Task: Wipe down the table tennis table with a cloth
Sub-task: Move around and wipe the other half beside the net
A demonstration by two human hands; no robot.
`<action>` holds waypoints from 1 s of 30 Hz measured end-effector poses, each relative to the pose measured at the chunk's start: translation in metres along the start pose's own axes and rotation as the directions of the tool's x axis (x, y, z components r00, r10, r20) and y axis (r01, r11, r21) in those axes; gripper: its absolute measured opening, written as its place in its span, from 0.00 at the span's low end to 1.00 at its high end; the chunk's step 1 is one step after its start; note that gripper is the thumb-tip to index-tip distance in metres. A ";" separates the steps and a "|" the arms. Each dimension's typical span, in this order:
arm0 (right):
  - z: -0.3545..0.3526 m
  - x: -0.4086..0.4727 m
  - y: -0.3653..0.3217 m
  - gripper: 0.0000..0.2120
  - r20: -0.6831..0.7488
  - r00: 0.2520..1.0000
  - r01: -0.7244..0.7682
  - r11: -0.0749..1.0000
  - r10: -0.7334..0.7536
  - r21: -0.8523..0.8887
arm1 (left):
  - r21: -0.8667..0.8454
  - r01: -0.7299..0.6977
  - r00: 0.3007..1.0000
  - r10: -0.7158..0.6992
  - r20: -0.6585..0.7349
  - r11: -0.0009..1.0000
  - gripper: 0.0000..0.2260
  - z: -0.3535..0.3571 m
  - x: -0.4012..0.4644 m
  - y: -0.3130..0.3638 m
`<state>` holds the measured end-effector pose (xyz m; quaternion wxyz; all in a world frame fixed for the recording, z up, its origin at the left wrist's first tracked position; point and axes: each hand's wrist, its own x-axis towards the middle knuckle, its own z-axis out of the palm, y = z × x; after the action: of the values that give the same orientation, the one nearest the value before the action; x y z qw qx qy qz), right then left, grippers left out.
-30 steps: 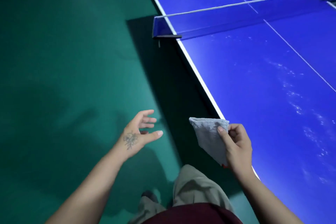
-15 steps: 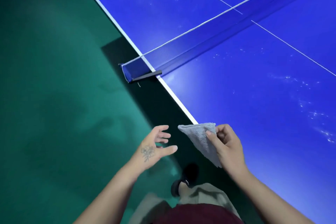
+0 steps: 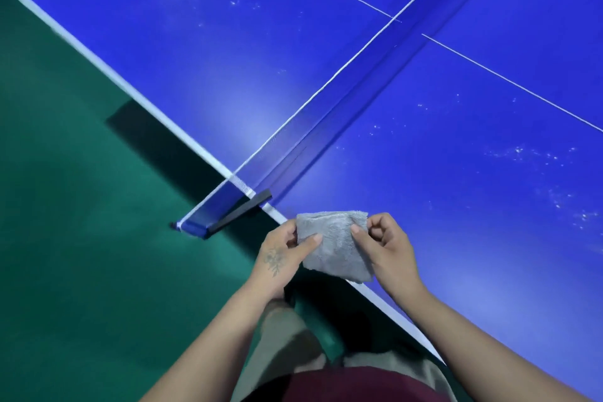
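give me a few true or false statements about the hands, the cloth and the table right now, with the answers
1. Both hands hold the grey cloth. True: the left hand and right hand each pinch a side.
2. The cloth lies flat on the table. False: it is held up at the table's near edge.
3. The net is folded away. False: it stands across the table.
4. Whitish specks mark the blue surface. True.
5. The floor is red. False: green.
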<state>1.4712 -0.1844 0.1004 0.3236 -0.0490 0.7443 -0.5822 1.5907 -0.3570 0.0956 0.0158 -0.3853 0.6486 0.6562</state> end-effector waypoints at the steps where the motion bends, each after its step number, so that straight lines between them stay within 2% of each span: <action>1: 0.012 0.015 0.001 0.16 -0.043 0.999 -0.025 1.000 0.026 0.015 | 0.024 0.001 0.999 -0.002 0.036 1.000 0.07 -0.010 0.026 0.001; 4: 0.042 0.054 0.003 0.19 -0.154 0.981 -0.112 0.992 0.119 0.054 | 0.121 -0.016 0.994 0.003 0.108 0.992 0.04 -0.037 0.093 0.003; 7: 0.066 0.091 0.010 0.19 -0.220 0.956 -0.179 0.981 0.192 0.078 | 0.182 -0.038 0.986 0.007 0.168 0.983 0.06 -0.053 0.148 0.009; 12: 0.083 0.137 0.019 0.13 -0.329 0.900 -0.250 0.957 0.287 0.150 | 0.368 -0.094 0.979 0.018 0.204 0.925 0.09 -0.051 0.201 0.021; 15: 0.084 0.157 0.033 0.12 -0.344 0.876 -0.299 0.940 0.339 0.164 | 0.466 -0.114 0.976 0.011 0.218 0.877 0.11 -0.041 0.220 0.017; 18: 0.083 0.172 0.046 0.12 -0.322 0.876 -0.358 0.932 0.358 0.061 | 0.550 -0.117 0.979 0.002 0.206 0.827 0.06 -0.034 0.233 0.012; 19: 0.081 0.176 0.049 0.11 -0.313 0.881 -0.376 0.927 0.355 -0.005 | 0.590 -0.116 0.984 0.013 0.176 0.799 0.09 -0.032 0.237 0.008; 21: 0.074 0.181 0.054 0.09 -0.336 0.890 -0.371 0.918 0.308 -0.141 | 0.659 -0.155 0.988 0.106 0.113 0.736 0.17 -0.029 0.240 0.001; 23: 0.060 0.185 0.060 0.08 -0.413 0.899 -0.277 0.919 0.145 -0.280 | 0.724 -0.293 0.945 0.305 0.120 0.624 0.19 -0.026 0.239 -0.003; 26: 0.027 0.198 0.074 0.11 -0.499 0.857 -0.148 0.864 -0.130 -0.481 | 0.737 -0.511 0.828 0.483 0.284 0.443 0.22 -0.015 0.239 -0.010; 28: 0.004 0.208 0.081 0.15 -0.526 0.816 -0.156 0.785 -0.239 -0.599 | 0.686 -0.631 0.752 0.504 0.425 0.363 0.22 -0.009 0.241 -0.021; 30: -0.018 0.222 0.084 0.21 -0.543 0.794 -0.201 0.725 -0.273 -0.659 | 0.674 -0.683 0.712 0.459 0.532 0.280 0.25 -0.001 0.248 -0.032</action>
<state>1.3127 -0.2420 -0.0675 0.0134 0.0086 0.9670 -0.2544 1.4335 -0.4720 -0.0615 0.0366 0.0136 0.9650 0.2591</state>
